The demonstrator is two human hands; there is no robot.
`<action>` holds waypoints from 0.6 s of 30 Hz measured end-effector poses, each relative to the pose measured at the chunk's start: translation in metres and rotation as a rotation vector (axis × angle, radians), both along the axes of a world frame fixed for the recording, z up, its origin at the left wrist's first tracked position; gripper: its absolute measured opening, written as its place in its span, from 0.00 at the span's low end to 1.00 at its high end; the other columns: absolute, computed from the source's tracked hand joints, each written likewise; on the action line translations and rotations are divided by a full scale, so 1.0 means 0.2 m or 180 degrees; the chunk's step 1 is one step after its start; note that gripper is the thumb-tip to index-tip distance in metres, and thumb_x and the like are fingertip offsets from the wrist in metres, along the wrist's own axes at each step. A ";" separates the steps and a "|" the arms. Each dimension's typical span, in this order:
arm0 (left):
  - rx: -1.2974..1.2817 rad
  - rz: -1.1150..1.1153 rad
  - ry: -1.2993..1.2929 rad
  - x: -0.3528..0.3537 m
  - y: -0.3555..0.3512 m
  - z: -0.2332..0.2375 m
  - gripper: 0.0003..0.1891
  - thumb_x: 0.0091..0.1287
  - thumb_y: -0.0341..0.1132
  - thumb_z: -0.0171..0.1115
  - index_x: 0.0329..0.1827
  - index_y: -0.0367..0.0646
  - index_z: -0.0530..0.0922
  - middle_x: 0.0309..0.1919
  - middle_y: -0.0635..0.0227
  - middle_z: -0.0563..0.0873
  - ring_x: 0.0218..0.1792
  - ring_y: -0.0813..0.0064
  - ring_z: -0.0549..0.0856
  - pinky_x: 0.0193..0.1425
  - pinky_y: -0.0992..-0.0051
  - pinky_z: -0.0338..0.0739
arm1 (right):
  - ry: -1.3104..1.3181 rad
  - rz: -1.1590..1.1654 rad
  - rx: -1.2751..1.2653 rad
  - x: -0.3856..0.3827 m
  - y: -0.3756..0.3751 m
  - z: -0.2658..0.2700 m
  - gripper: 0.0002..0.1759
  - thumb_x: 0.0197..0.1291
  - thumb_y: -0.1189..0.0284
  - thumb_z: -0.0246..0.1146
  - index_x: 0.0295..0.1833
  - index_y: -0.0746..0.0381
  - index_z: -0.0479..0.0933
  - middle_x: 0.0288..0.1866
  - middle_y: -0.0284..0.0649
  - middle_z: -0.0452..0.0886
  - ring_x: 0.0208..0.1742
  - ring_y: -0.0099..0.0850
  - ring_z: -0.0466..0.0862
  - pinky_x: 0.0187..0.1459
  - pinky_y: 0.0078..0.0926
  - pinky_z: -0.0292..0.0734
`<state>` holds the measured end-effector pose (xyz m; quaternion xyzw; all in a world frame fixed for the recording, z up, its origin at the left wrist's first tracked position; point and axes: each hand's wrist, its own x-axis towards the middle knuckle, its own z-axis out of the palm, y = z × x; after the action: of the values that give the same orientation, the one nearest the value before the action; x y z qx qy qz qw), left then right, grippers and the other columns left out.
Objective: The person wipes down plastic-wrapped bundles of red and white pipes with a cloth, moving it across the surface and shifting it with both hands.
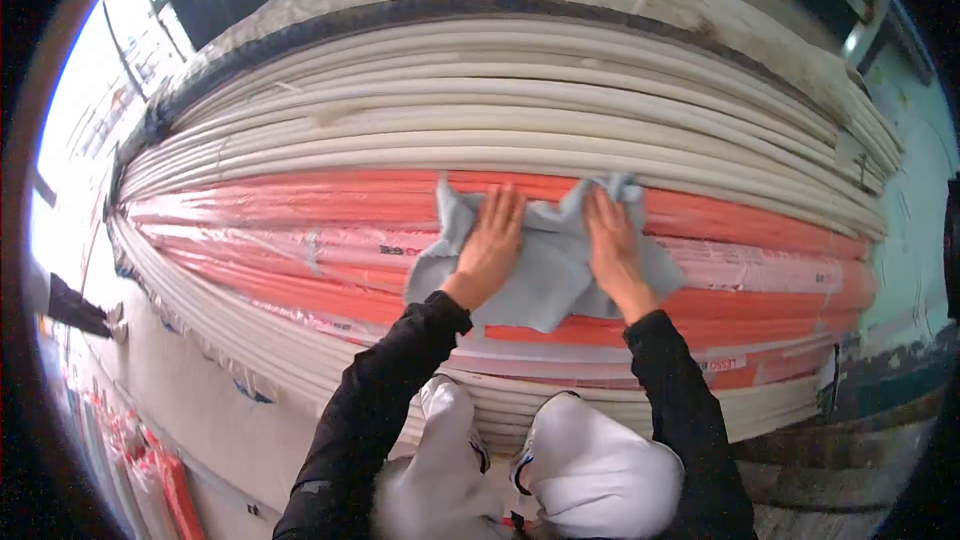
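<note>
A grey cloth [545,285] lies spread and creased over a stack of red pipes in clear plastic wrap [270,200]. My left hand [492,243] rests flat on the cloth's left part, its fingers stretched out and pointing away from me. On the right part of the cloth, my right hand [613,248] also lies flat with straight fingers. Both palms press against the fabric and neither grips it. Hidden beneath the cloth is the middle of the red pipes.
Long white pipes [500,120] run above the red ones, and more white pipes [230,285] lie below at the left. A green wall [910,210] stands at the right. Red wrapped bundles [160,480] lie at lower left. Another person's shoe [117,322] shows at far left.
</note>
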<state>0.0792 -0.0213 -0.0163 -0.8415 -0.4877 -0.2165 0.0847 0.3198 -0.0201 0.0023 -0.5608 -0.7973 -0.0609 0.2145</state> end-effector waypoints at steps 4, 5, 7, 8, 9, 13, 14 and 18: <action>-0.0162 -0.0660 -0.0347 0.03 -0.02 0.07 0.34 0.66 0.25 0.55 0.79 0.35 0.62 0.81 0.46 0.57 0.82 0.47 0.56 0.81 0.57 0.62 | -0.0044 -0.0730 -0.0100 0.23 -0.03 0.00 0.39 0.64 0.79 0.51 0.82 0.64 0.55 0.84 0.46 0.57 0.78 0.59 0.63 0.79 0.49 0.57; -0.0137 -0.0688 -0.0327 0.02 -0.03 0.09 0.32 0.69 0.25 0.53 0.79 0.40 0.62 0.81 0.53 0.57 0.80 0.47 0.60 0.77 0.60 0.71 | -0.0048 -0.0946 -0.0097 0.25 -0.02 -0.02 0.39 0.64 0.79 0.52 0.82 0.65 0.53 0.84 0.46 0.56 0.78 0.60 0.62 0.79 0.50 0.56; -0.0525 -0.0665 -0.0246 -0.04 -0.02 0.12 0.28 0.69 0.25 0.54 0.74 0.39 0.67 0.78 0.53 0.61 0.76 0.49 0.65 0.76 0.60 0.72 | -0.0191 -0.1219 -0.0167 0.26 -0.04 0.01 0.40 0.65 0.79 0.53 0.82 0.67 0.52 0.85 0.48 0.54 0.79 0.56 0.61 0.80 0.47 0.55; -0.0730 -0.0667 -0.0204 -0.08 -0.02 0.14 0.26 0.68 0.25 0.54 0.71 0.39 0.70 0.77 0.53 0.63 0.75 0.49 0.68 0.76 0.60 0.72 | -0.0261 -0.1369 -0.0211 0.25 -0.05 0.02 0.40 0.65 0.78 0.54 0.82 0.68 0.52 0.85 0.48 0.53 0.80 0.55 0.61 0.80 0.46 0.55; -0.0568 -0.0470 -0.0111 -0.12 -0.02 0.13 0.20 0.66 0.25 0.56 0.62 0.39 0.75 0.69 0.53 0.71 0.66 0.51 0.76 0.71 0.58 0.75 | -0.0262 -0.1390 -0.0213 0.25 -0.06 0.01 0.40 0.65 0.78 0.54 0.82 0.68 0.51 0.85 0.50 0.52 0.80 0.54 0.60 0.80 0.46 0.55; -0.0115 0.0469 -0.0488 -0.26 0.00 0.06 0.19 0.62 0.25 0.58 0.58 0.38 0.74 0.58 0.53 0.76 0.58 0.53 0.79 0.64 0.61 0.76 | 0.0019 -0.1314 0.0011 0.18 -0.03 -0.07 0.40 0.65 0.76 0.55 0.81 0.71 0.50 0.85 0.56 0.49 0.79 0.59 0.60 0.80 0.50 0.54; -0.0213 0.0849 -0.0646 -0.26 -0.01 0.05 0.18 0.62 0.25 0.59 0.57 0.39 0.74 0.56 0.53 0.77 0.58 0.53 0.79 0.63 0.62 0.76 | 0.0143 -0.1249 0.0121 0.16 -0.03 -0.10 0.40 0.65 0.77 0.54 0.81 0.72 0.50 0.84 0.58 0.49 0.78 0.62 0.60 0.79 0.52 0.54; -0.0241 0.1167 -0.0493 -0.36 0.01 -0.01 0.16 0.62 0.29 0.62 0.54 0.41 0.76 0.45 0.55 0.84 0.51 0.53 0.84 0.54 0.59 0.79 | 0.0086 -0.1224 -0.0218 -0.06 -0.07 -0.03 0.40 0.65 0.75 0.56 0.81 0.73 0.51 0.83 0.64 0.49 0.77 0.64 0.61 0.79 0.52 0.54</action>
<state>0.0072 -0.0197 -0.0175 -0.7220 -0.6456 -0.2430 0.0532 0.3072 -0.0343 -0.0033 -0.7106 -0.6741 -0.0659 0.1904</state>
